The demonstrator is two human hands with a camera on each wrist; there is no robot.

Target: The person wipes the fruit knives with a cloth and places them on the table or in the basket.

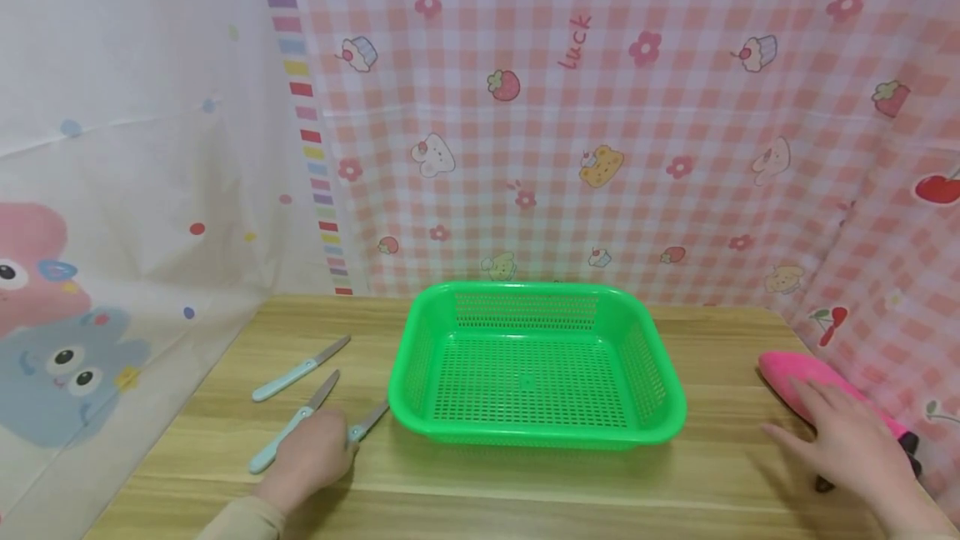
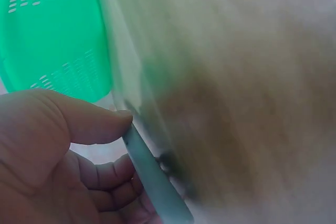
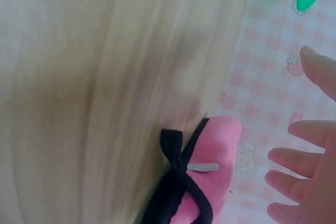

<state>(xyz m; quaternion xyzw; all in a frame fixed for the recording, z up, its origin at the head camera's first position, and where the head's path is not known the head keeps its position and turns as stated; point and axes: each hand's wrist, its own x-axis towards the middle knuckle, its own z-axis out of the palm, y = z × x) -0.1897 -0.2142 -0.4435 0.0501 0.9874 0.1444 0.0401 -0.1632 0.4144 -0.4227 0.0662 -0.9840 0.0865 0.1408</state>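
Note:
A small knife with a pale blue handle is pinched between the thumb and fingers of my left hand. Its blade points toward the near left corner of the green basket. Two similar knives lie to the left: one farther back, the other partly behind my left hand. On the right, my right hand reaches over a pink plush item with black edging and a black strap. The right fingers are spread and nearly straight, overlapping the plush in the head view.
The perforated basket stands mid-table on the wooden tabletop. A pink checked cloth hangs along the back and right, and a white printed cloth hangs at the left.

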